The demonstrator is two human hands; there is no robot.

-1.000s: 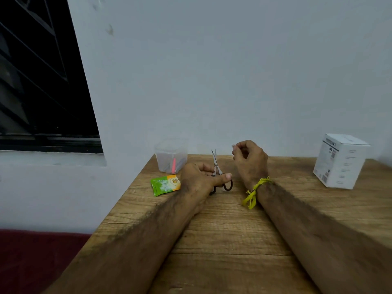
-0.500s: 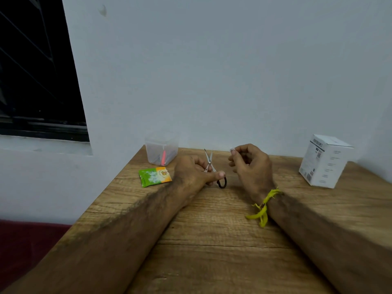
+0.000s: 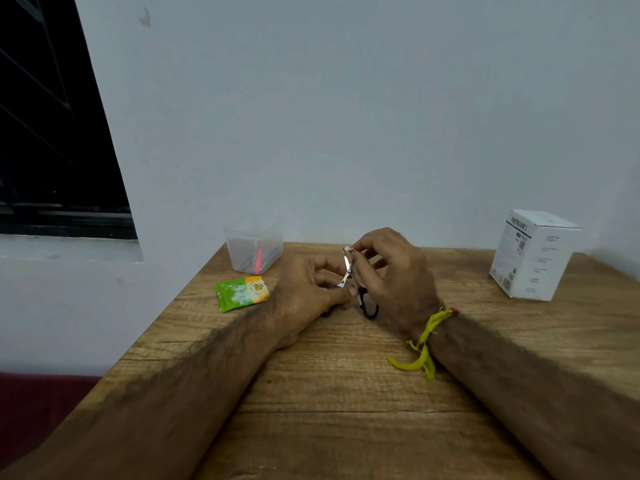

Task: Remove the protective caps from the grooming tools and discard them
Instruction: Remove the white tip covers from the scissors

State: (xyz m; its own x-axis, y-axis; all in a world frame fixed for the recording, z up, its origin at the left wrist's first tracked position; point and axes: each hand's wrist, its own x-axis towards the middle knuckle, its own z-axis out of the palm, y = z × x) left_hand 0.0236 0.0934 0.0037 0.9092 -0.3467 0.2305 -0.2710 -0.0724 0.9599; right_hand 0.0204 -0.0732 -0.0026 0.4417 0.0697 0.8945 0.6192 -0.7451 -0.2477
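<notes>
Head view: a small pair of scissors (image 3: pixel 348 271) with black finger loops is held blades-up above the middle of the wooden counter (image 3: pixel 329 393), toward its far edge. The left hand (image 3: pixel 311 292) has its grip closed on the scissors at the handle end, thumb across the front near the pivot; one black loop shows below the hands. The right hand (image 3: pixel 391 275) has thumb and forefinger pinched at the blade tips, where a small white protective cap (image 3: pixel 347 250) sits; whether the cap is seated on the tips or already free cannot be determined. A yellow thread band (image 3: pixel 424 344) is tied round the right wrist. Near the far left corner of the counter stands a translucent plastic container (image 3: pixel 254 249) holding a pink item, and just in front of it lies a green and orange sachet (image 3: pixel 242 293) at the left edge. A white carton (image 3: pixel 535 254) stands near the far right corner, well apart from the hands.
</notes>
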